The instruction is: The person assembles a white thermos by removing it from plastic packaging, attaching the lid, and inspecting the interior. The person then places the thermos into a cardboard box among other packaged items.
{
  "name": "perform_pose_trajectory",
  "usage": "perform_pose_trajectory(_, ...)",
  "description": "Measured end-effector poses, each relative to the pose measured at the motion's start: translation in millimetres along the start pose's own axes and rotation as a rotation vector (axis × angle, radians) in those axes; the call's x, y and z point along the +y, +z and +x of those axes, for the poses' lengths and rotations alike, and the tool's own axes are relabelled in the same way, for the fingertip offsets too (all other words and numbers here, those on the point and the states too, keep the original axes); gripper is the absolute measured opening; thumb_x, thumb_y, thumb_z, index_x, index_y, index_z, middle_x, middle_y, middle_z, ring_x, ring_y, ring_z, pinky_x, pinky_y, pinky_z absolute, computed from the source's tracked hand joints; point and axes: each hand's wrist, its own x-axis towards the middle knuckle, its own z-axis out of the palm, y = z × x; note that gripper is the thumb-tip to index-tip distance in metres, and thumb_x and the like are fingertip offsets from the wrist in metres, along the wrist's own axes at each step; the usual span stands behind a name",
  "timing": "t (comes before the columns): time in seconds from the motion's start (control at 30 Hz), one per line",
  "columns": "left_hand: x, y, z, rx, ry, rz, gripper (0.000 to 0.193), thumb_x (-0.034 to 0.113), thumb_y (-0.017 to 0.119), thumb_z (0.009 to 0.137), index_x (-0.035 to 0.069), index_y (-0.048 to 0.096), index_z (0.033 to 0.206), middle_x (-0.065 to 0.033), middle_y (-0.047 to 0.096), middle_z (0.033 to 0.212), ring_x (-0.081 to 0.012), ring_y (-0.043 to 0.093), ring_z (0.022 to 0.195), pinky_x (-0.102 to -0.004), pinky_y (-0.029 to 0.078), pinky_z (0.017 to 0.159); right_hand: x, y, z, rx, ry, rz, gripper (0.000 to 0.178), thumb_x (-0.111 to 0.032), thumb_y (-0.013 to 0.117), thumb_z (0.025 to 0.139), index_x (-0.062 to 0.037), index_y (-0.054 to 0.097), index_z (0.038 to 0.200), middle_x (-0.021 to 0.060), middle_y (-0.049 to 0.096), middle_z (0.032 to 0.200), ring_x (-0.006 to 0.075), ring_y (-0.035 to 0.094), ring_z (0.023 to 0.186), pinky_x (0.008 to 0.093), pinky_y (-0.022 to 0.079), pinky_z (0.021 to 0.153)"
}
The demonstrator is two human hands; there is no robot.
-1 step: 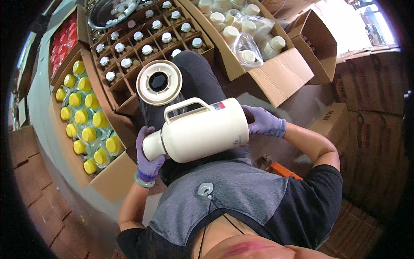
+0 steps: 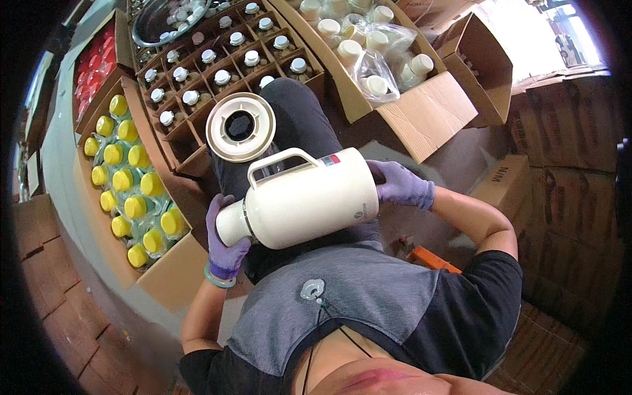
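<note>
A cream vacuum jug (image 2: 309, 197) lies on its side across my lap, with its loop handle on the far side. My left hand (image 2: 227, 234), in a purple glove, is wrapped round the narrower cup-like cap at the jug's left end. At the wide base end, my right hand (image 2: 401, 184), also gloved, presses against the bottom; some of its fingers are hidden behind the jug. Just beyond the handle, a round cream part (image 2: 262, 113) with a dark centre rests near my knee. What lies beneath it is hard to see.
A divided carton (image 2: 179, 146) of white-capped bottles stands ahead. To the left is a box of yellow-capped bottles (image 2: 135, 207), with red items (image 2: 95, 66) behind. Cream cups in plastic (image 2: 376, 85) fill a carton at far right. An orange object (image 2: 431, 259) lies by my right side.
</note>
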Motion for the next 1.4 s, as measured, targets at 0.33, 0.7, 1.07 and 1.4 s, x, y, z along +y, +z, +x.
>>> perform_pose_trajectory(0.33,14,4,6,-0.003,0.021,0.003,0.12,0.048,0.09,0.07,0.004,0.021,0.157,-0.0187,0.043,0.148,-0.0298,0.051,0.13,-0.0432,0.042,0.109,-1,1,2,-0.089,0.127,0.23,0.059,-0.04,0.047,0.104,-0.0023,0.041,0.15,0.0153,0.059,0.136,0.0211,0.058,0.121,0.038,0.048,0.103)
perform_pose_trajectory(0.7,70,13,7,-0.026,0.204,0.186,0.118,0.051,0.09,0.067,0.002,0.027,0.154,-0.0188,0.044,0.145,-0.0313,0.051,0.131,-0.0456,0.042,0.109,16,15,-38,0.126,0.218,0.635,0.067,-0.036,0.057,0.099,0.0038,0.035,0.149,0.0187,0.054,0.138,0.028,0.056,0.123,0.0414,0.048,0.105)
perform_pose_trajectory(1.07,57,37,10,-0.392,0.068,0.623,0.105,0.036,0.093,0.065,-0.002,0.04,0.148,-0.0213,0.047,0.145,-0.0343,0.047,0.134,-0.0444,0.035,0.114,91,-6,-46,0.168,0.044,0.966,0.066,-0.05,0.042,0.104,-0.0092,0.032,0.156,0.0097,0.038,0.159,0.032,0.039,0.143,0.0495,0.029,0.119)
perform_pose_trajectory(1.4,141,93,69,-0.258,0.605,-0.04,0.128,0.032,0.099,0.059,-0.003,0.023,0.155,-0.0171,0.051,0.145,-0.0259,0.051,0.133,-0.0403,0.037,0.114,97,20,8,0.333,-0.178,0.173,0.055,-0.032,0.054,0.1,-0.0058,0.043,0.148,0.0111,0.051,0.147,0.0267,0.048,0.135,0.0397,0.036,0.114)
